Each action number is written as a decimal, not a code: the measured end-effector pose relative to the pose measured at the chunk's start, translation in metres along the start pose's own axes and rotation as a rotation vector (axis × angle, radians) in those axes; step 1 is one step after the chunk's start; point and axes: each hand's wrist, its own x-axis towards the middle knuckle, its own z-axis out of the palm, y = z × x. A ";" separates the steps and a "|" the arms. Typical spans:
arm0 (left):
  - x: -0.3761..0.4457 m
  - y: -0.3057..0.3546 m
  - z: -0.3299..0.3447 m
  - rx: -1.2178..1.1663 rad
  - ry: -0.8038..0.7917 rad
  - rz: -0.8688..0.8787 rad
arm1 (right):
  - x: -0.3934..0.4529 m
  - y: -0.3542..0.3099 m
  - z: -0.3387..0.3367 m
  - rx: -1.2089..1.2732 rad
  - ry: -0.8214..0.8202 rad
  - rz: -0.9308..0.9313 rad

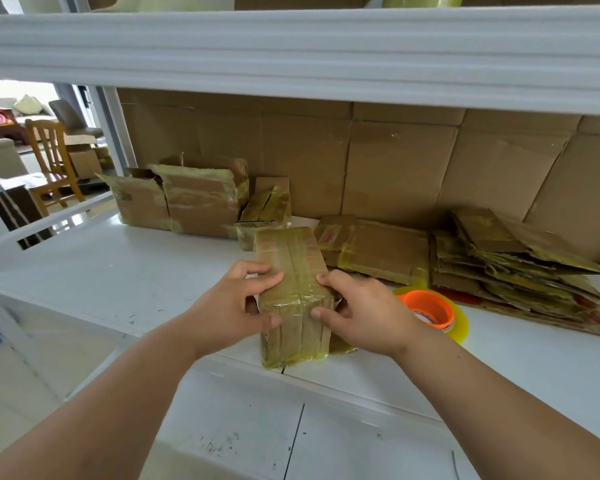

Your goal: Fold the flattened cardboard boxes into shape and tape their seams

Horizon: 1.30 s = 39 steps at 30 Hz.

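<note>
A small folded cardboard box (293, 271), wrapped in yellowish tape, lies lengthwise at the front edge of the white shelf (118, 271). My left hand (236, 306) grips its near left corner, thumb on the front face and fingers on top. My right hand (357, 310) grips the near right corner in the same way. A roll of tape with an orange core (430, 310) lies just right of my right hand. Flattened taped boxes (506, 268) are stacked at the right, with another flat one (378, 249) beside them.
Several assembled taped boxes (194, 199) stand at the back left of the shelf. Cardboard sheets (395, 161) line the back. An upper shelf beam (291, 53) runs overhead. A wooden chair (49, 161) stands in the room beyond on the left.
</note>
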 end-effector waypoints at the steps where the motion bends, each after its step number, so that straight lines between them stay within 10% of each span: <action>1: -0.001 -0.002 -0.005 -0.057 -0.036 -0.018 | -0.001 0.001 -0.001 0.001 -0.011 -0.009; 9: -0.006 -0.002 0.006 0.052 0.104 0.024 | 0.001 0.002 0.000 0.050 -0.009 0.054; 25: -0.035 0.023 -0.009 -0.728 0.242 -0.366 | -0.004 -0.020 0.003 0.334 0.092 0.068; 39: -0.048 -0.018 -0.037 -0.551 0.233 -0.177 | 0.019 -0.070 0.017 0.521 0.070 0.207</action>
